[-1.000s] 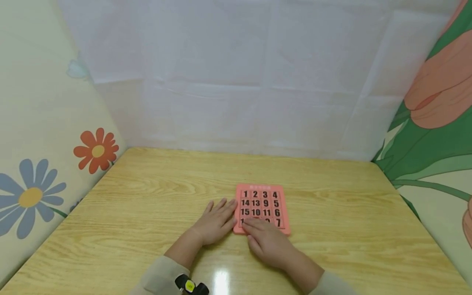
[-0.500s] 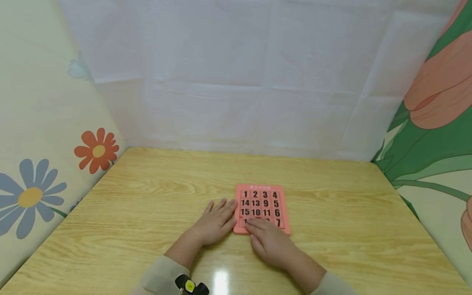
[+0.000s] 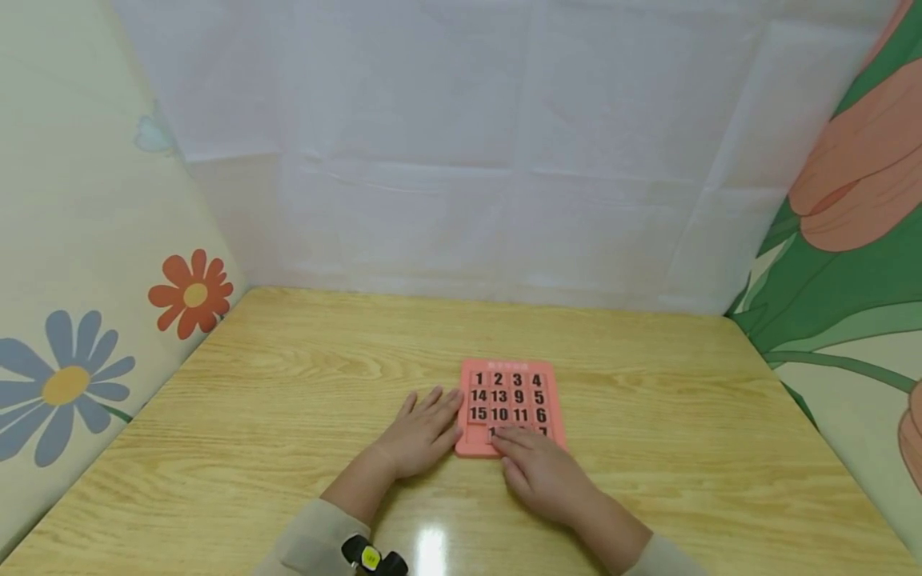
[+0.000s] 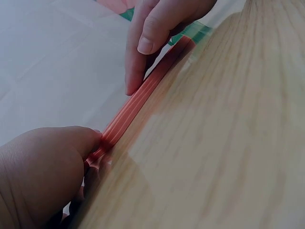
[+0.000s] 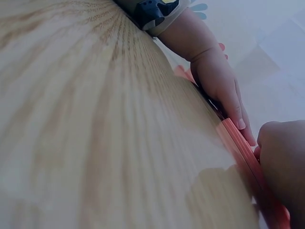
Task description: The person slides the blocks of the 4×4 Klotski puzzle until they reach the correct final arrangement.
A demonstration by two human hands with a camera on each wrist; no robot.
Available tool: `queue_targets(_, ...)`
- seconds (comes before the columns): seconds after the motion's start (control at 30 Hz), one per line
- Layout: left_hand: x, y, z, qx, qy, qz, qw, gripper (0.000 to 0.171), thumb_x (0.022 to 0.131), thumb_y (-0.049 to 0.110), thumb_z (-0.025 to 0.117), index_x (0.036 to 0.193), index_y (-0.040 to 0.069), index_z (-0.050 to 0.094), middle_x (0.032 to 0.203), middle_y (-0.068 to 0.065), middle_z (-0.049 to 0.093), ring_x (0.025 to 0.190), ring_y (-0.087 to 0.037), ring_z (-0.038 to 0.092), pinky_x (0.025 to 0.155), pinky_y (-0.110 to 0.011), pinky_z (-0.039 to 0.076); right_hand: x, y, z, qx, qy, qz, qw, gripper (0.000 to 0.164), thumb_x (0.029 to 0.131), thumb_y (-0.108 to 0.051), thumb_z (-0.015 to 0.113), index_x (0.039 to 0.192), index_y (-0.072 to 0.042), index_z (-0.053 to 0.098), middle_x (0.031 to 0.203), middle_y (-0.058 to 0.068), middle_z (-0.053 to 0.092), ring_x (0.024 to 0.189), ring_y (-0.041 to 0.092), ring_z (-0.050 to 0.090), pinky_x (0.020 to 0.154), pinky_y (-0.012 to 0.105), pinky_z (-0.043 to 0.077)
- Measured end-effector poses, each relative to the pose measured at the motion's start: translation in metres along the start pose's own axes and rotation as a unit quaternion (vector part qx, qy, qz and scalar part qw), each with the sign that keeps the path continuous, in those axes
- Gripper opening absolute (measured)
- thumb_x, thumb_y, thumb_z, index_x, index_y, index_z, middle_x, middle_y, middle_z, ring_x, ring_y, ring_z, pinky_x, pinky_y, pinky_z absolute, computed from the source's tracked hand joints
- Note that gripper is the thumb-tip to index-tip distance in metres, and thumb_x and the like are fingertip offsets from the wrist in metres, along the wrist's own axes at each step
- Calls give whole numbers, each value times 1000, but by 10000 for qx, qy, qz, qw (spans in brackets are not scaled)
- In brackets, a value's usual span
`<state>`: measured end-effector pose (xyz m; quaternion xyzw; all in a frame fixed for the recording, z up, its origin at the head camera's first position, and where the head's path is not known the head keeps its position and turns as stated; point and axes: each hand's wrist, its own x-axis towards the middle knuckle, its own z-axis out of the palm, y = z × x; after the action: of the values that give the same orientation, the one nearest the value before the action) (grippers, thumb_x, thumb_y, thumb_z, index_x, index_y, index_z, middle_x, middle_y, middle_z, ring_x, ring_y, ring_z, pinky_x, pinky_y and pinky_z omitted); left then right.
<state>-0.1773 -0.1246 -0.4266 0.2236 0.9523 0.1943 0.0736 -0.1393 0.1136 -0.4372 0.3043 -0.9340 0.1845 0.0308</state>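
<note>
A pink number slide puzzle (image 3: 519, 398) lies flat on the wooden table, black numerals on its tiles. Its bottom-left slot has no tile. My left hand (image 3: 421, 436) rests along the left edge with fingers spread and straight, thumb at the frame's lower left side. Extended fingers of my right hand (image 3: 543, 472) press on the bottom row and partly cover its tiles. Seen low in the left wrist view, the puzzle's side (image 4: 124, 119) runs between the left thumb and the right fingertips. In the right wrist view, the right hand (image 5: 286, 167) leans over the near edge.
The wood-grain table (image 3: 288, 360) surrounds the puzzle. A white sheet (image 3: 461, 160) hangs behind it, with flower-printed panels (image 3: 65, 240) at the sides. A black band with a yellow face (image 3: 370, 558) sits at the left sleeve.
My right hand has moved to the right, sliding a bottom-row tile with it. The bottom-left slot, earlier filled, now shows bare. My left hand has stayed in place.
</note>
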Motion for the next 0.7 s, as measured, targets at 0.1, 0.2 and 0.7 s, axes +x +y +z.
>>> queue_targets(0.1, 0, 0, 0, 0, 23, 23, 10000, 58, 105, 37, 38, 154, 8, 30, 161, -8, 29, 152, -34, 17, 123, -57, 3, -2, 1, -1, 1, 94, -22, 10000, 39, 101, -25, 47, 135, -14, 61, 143, 4, 57, 136, 25, 50, 115, 44, 38)
queue_targets(0.2, 0, -1, 0, 33, 37, 42, 10000, 58, 105, 38, 37, 154, 8, 29, 162, -8, 28, 152, -34, 17, 123, -57, 3, -3, 2, -1, 10, 141, -43, 9999, 38, 100, -24, 48, 134, -13, 61, 142, 4, 58, 135, 25, 50, 115, 44, 38)
queue_targets(0.7, -1, 2, -1, 92, 2, -28, 10000, 57, 106, 37, 38, 154, 8, 30, 162, -8, 28, 152, -33, 17, 124, -57, 4, 0, 3, 1, 21, 170, -9, 9999, 40, 102, -26, 46, 136, -12, 59, 144, 5, 56, 136, 25, 49, 115, 44, 38)
